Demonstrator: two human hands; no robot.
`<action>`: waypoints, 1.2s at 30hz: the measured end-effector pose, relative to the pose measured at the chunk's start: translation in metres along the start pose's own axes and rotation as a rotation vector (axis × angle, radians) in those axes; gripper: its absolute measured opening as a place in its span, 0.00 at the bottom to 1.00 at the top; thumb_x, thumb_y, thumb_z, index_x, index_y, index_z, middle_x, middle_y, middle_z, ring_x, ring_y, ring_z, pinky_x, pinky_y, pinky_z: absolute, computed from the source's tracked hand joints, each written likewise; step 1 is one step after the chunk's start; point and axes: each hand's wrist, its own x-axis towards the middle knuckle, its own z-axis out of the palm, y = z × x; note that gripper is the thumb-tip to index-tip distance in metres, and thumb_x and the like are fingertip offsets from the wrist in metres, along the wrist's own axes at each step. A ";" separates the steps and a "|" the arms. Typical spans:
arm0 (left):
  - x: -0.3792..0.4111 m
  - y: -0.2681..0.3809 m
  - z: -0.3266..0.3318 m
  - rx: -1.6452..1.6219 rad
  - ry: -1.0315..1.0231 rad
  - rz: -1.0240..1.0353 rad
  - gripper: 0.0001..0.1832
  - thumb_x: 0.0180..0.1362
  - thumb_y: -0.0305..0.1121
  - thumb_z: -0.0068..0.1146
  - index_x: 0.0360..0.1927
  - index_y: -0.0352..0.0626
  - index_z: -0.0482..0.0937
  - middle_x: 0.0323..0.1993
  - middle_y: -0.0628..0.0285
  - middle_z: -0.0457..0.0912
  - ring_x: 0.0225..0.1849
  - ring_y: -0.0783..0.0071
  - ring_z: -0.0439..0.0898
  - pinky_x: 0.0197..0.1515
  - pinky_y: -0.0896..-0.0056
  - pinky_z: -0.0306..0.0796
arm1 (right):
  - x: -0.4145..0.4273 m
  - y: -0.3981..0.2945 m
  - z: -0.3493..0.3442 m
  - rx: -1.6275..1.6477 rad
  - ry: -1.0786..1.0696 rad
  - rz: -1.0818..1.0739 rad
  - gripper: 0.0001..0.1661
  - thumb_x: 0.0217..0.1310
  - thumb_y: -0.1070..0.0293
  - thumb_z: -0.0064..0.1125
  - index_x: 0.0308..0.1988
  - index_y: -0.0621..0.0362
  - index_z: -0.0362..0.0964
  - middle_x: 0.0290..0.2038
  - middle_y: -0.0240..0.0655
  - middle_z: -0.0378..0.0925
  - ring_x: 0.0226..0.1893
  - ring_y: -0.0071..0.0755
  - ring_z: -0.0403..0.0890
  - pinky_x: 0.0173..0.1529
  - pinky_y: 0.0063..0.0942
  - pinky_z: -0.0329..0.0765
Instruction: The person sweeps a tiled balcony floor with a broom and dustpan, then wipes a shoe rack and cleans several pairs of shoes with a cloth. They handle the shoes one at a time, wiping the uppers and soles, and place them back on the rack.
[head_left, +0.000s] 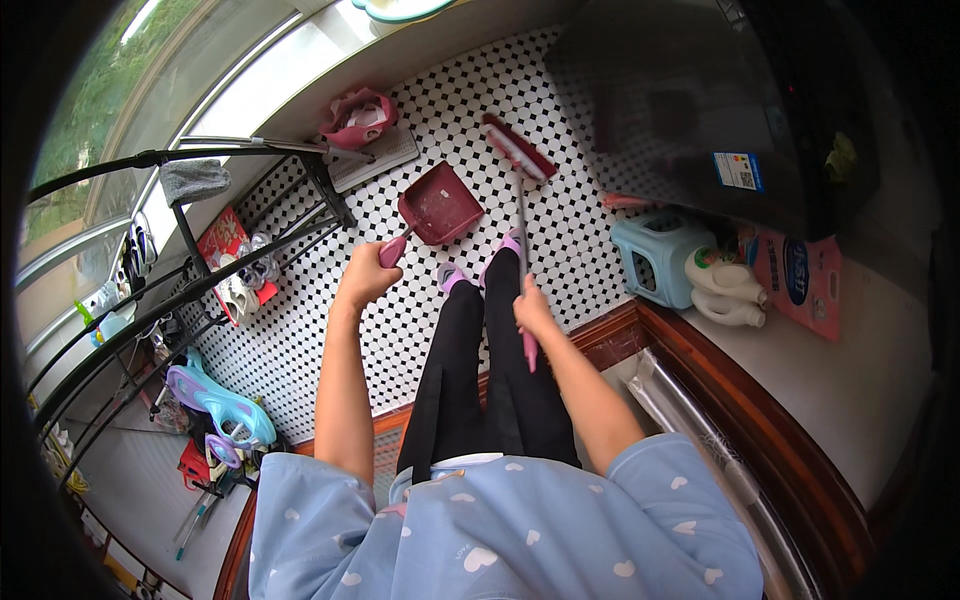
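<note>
My left hand (366, 277) is closed around the pink handle of a dark red dustpan (441, 205). The pan lies ahead of my feet, with small pale specks on its surface. In my right hand (533, 307) is the grey stick of a broom (523, 225), its pink grip end sticking out below the fist. The broom's dark red and pink head (519, 150) rests on the floor beyond the dustpan and to its right. A gap of patterned floor lies between the two. Purple slippers (452, 277) are on my feet.
Black metal rack (202, 285) stands left, a grey cloth (195, 180) over its bar. A pink bag (360, 118) sits by the wall. Shoes (238, 296) and a blue ride-on toy (225, 405) are left; a dark appliance (697, 112), blue plastic stool (652, 259) and white jugs (724, 289) right.
</note>
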 end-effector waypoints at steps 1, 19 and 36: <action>0.003 -0.005 -0.002 0.037 0.010 0.033 0.07 0.34 0.25 0.52 0.18 0.33 0.68 0.12 0.62 0.68 0.16 0.76 0.65 0.21 0.71 0.62 | -0.012 0.000 0.007 0.024 -0.040 -0.025 0.36 0.52 0.77 0.38 0.63 0.57 0.44 0.25 0.49 0.75 0.14 0.39 0.76 0.15 0.33 0.74; -0.021 -0.032 -0.037 -0.036 0.062 -0.037 0.09 0.35 0.26 0.53 0.22 0.33 0.71 0.14 0.64 0.69 0.17 0.78 0.66 0.21 0.74 0.62 | -0.026 0.017 -0.078 -0.226 0.120 -0.224 0.35 0.50 0.74 0.46 0.60 0.57 0.52 0.26 0.53 0.75 0.26 0.52 0.78 0.33 0.41 0.74; -0.039 -0.079 -0.035 -0.011 0.152 0.007 0.08 0.35 0.27 0.54 0.20 0.32 0.71 0.12 0.66 0.67 0.15 0.80 0.64 0.20 0.75 0.61 | -0.137 0.034 -0.018 0.208 -0.251 -0.141 0.41 0.46 0.78 0.45 0.63 0.51 0.49 0.17 0.35 0.69 0.09 0.26 0.68 0.14 0.26 0.69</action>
